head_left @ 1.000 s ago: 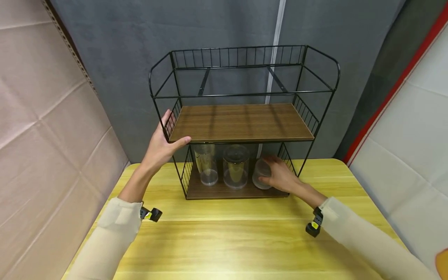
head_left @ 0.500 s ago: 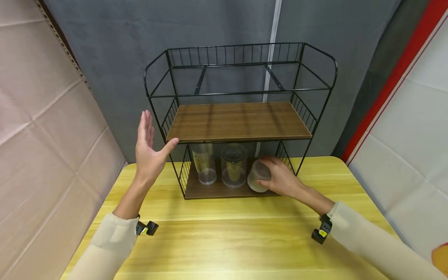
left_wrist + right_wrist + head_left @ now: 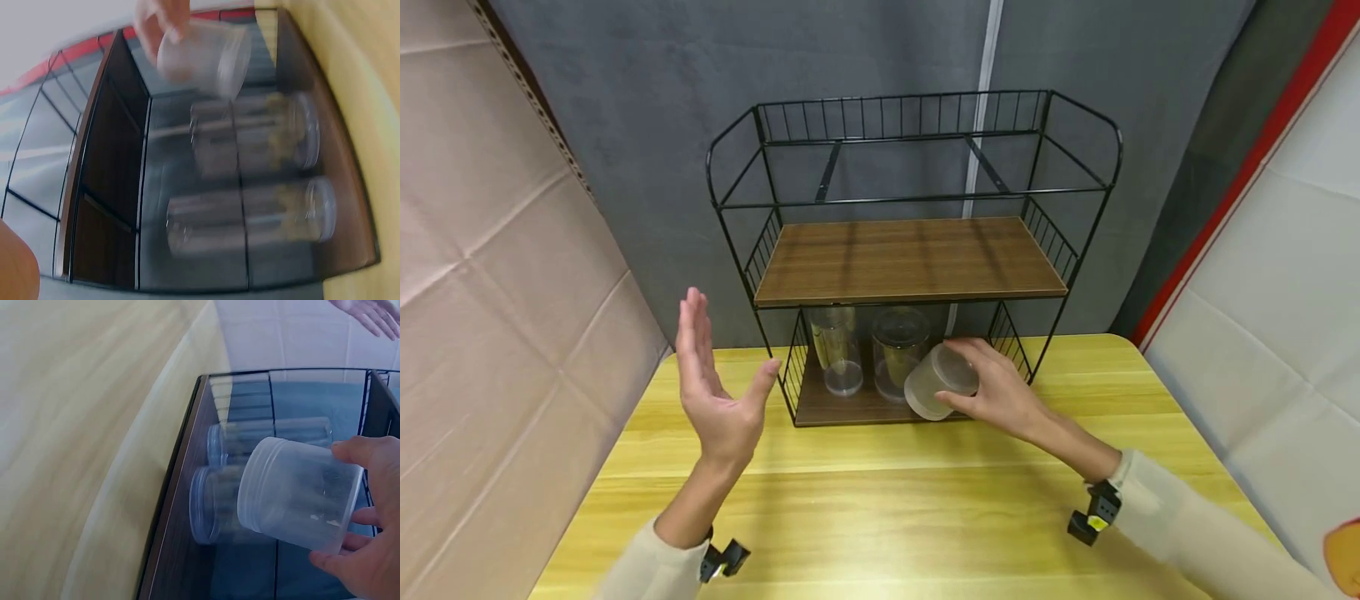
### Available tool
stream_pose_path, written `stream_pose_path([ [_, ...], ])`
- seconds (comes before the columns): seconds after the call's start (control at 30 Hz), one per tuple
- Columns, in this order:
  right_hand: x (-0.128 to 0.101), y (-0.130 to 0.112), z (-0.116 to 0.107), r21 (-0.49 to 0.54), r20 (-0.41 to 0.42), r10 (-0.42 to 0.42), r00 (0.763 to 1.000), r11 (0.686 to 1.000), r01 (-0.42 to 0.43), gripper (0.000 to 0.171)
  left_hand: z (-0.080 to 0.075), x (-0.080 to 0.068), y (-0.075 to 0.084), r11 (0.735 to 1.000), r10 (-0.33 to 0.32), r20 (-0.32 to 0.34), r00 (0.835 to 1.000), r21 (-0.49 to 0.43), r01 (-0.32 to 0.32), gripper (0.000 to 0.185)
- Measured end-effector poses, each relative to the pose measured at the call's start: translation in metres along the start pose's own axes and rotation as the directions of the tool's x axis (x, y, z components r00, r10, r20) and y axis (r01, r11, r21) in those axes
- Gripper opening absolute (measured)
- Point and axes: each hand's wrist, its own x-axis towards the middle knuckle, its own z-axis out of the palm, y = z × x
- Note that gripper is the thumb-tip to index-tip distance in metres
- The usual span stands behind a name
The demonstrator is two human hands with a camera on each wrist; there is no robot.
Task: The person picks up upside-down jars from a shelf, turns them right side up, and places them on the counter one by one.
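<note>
My right hand (image 3: 1000,392) grips a translucent plastic jar (image 3: 936,387) by one end, thumb on the near side and fingers beyond it. The jar tilts, its ridged end (image 3: 256,484) pointing toward the rack's lower board (image 3: 850,412). It overlaps a wider clear jar (image 3: 895,346), which stands on that board beside a tall, narrow clear jar (image 3: 842,375). Left of the black wire rack (image 3: 732,242), my left hand (image 3: 722,408) is raised with fingers straight and thumb spread, holding nothing. The left wrist view is blurred but shows the held jar (image 3: 206,56) above the others.
The rack's brown middle board (image 3: 917,258) lies above the jars, limiting height over them. An open wire tier (image 3: 917,200) tops it. Yellow wood-grain tabletop (image 3: 880,517) extends in front. A grey curtain (image 3: 647,125) hangs behind, and pale sheets flank both sides.
My left hand has let go of the rack's left side and drawn back toward me. My right hand has brought the jar left and forward off its place, tilting it.
</note>
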Motion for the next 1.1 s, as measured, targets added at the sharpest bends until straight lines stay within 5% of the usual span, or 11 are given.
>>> stream_pose_path([
  [0.17,-0.002,-0.011,0.001,0.077,-0.042,0.011,0.999,0.997,-0.008,0.075,0.011,-0.025,0.008,1.000,0.021,0.093,0.995,-0.021,-0.019,0.102],
  [0.3,-0.004,-0.019,0.005,0.195,-0.047,0.071,0.996,0.979,-0.060,0.074,0.017,-0.044,0.008,0.995,-0.087,0.231,0.969,-0.020,0.094,0.099],
  [0.4,-0.005,-0.025,0.009,0.318,-0.027,0.133,0.991,0.941,-0.117,0.073,0.022,-0.057,0.006,0.978,-0.194,0.319,0.928,-0.005,0.207,0.096],
  [0.53,-0.004,-0.031,0.014,0.499,-0.003,0.181,0.983,0.852,-0.156,0.071,0.030,-0.070,0.001,0.937,-0.327,0.406,0.853,0.020,0.350,0.102],
  [0.67,-0.004,-0.037,0.017,0.635,0.008,0.200,0.980,0.756,-0.160,0.067,0.037,-0.079,-0.006,0.860,-0.461,0.464,0.757,0.024,0.510,0.107],
  [0.8,-0.003,-0.041,0.022,0.700,0.005,0.201,0.980,0.699,-0.147,0.063,0.044,-0.084,-0.012,0.779,-0.544,0.501,0.673,0.004,0.627,0.108],
  [0.93,-0.002,-0.044,0.028,0.748,-0.002,0.212,0.977,0.649,-0.139,0.061,0.050,-0.086,-0.013,0.716,-0.590,0.512,0.624,-0.024,0.697,0.112],
  [1.1,-0.002,-0.049,0.035,0.809,0.006,0.236,0.972,0.571,-0.144,0.061,0.057,-0.087,-0.013,0.664,-0.613,0.512,0.601,-0.077,0.743,0.108],
])
